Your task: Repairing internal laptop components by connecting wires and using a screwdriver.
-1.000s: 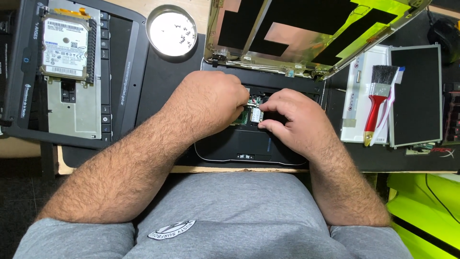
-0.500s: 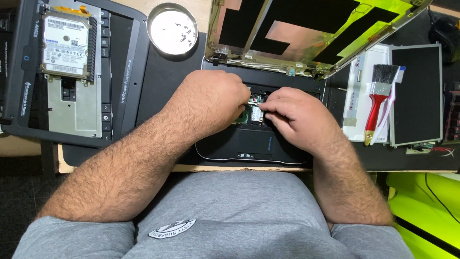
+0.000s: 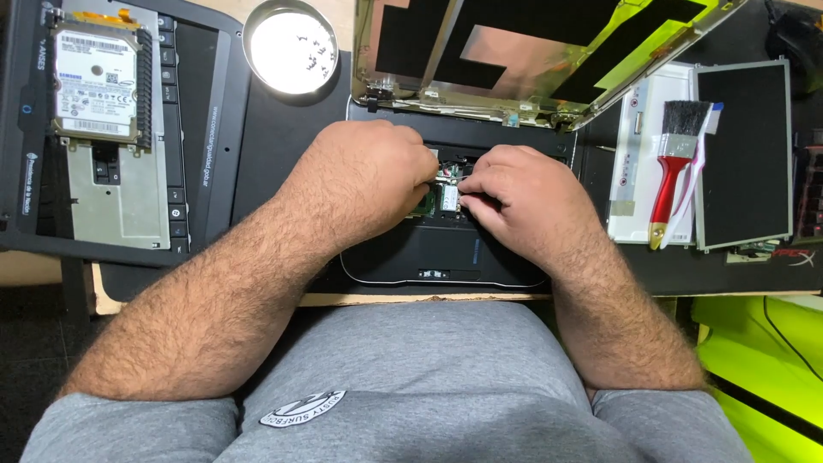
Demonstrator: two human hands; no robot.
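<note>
A small black laptop base (image 3: 429, 257) lies open on the desk in front of me, its stripped lid (image 3: 531, 51) tilted up behind it. My left hand (image 3: 369, 184) and my right hand (image 3: 523, 201) meet over the middle of the base. Their fingertips pinch at a small circuit card (image 3: 447, 197) and thin wires inside the opening. The fingers hide most of the card, and what each hand grips is not clear.
A removed keyboard frame with a hard drive (image 3: 94, 81) on it lies at the left. A round metal dish (image 3: 291, 39) holding small screws sits behind my left hand. At the right are a red-handled brush (image 3: 673, 171) and a loose screen panel (image 3: 741, 154).
Both hands stay over the laptop base; the right hand's fingers have shifted slightly on the small card. Nothing else has moved.
</note>
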